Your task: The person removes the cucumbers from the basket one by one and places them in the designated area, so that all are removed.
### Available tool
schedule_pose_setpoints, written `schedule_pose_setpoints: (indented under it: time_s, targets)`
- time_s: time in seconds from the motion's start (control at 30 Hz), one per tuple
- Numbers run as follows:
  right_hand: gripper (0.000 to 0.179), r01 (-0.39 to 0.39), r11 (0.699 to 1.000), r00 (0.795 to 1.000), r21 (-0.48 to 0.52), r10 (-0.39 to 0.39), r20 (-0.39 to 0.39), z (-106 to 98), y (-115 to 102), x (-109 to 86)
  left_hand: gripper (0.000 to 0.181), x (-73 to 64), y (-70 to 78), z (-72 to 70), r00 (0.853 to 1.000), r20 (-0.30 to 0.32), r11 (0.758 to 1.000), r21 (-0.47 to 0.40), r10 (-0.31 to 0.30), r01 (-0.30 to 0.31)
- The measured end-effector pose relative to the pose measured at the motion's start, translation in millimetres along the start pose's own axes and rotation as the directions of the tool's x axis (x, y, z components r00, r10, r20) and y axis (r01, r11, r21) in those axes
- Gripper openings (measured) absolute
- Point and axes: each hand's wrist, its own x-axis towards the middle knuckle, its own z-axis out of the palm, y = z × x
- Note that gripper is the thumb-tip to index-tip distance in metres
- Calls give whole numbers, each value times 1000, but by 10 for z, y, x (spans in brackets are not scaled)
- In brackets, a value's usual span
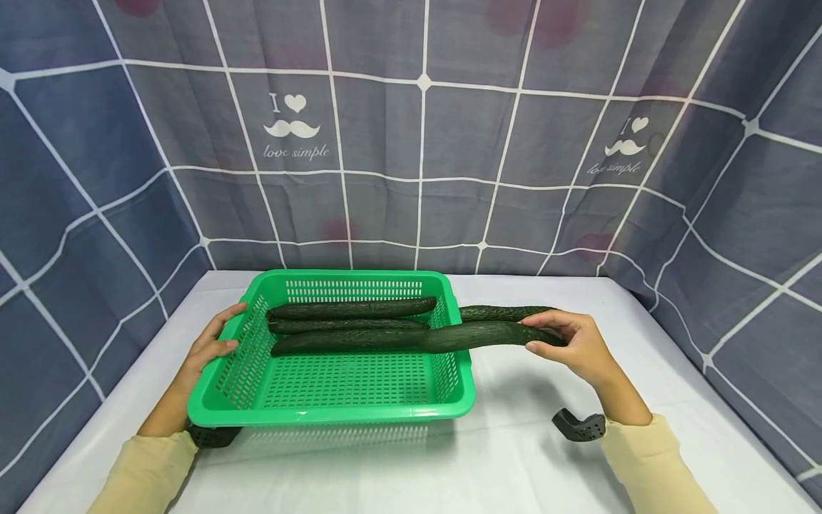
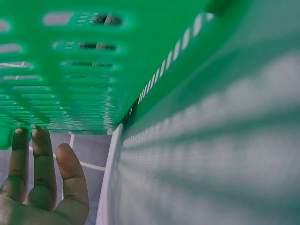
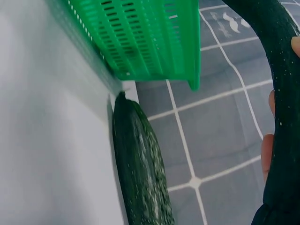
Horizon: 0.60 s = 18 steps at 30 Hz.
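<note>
A green plastic basket [image 1: 347, 412] with slotted walls sits on the white table. Inside it lie two long dark cucumbers, the back one [image 1: 353, 309] and the one in front of it [image 1: 347, 325]. My right hand [image 1: 574, 343] grips the right end of another cucumber [image 1: 475, 335], which crosses the basket's right rim, its left part over the inside. That held cucumber [image 3: 279, 108] fills the right edge of the right wrist view. My left hand [image 1: 208, 343] touches the basket's left side, its fingers [image 2: 43, 164] fairly straight against the outer wall.
Another cucumber [image 1: 504, 313] lies on the table right of the basket, behind the held one; the right wrist view shows this cucumber [image 3: 138, 164] near the table edge. A grey-blue checked curtain [image 1: 379, 143] surrounds the white table [image 1: 514, 442]. Black wrist mounts [image 1: 578, 426] sit below both hands.
</note>
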Motion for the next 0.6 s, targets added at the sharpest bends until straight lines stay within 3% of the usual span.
schedule_pose_setpoints:
  time_s: [0.17,0.33,0.6]
  targets:
    - [42,-33,999,999,-6,33,-4,-125,26,-63,77,17,14,21,1000,13,999,-42,18,-17]
    - [45,-65,998,998,18,65,-10,-246,53,-108,75,23,36,41,999,31,986,-169,5,0]
    - [51,-115,990,993,79,117,-31,-452,156,-176,75,13,42,33,1000,13,994,-111,3,-2]
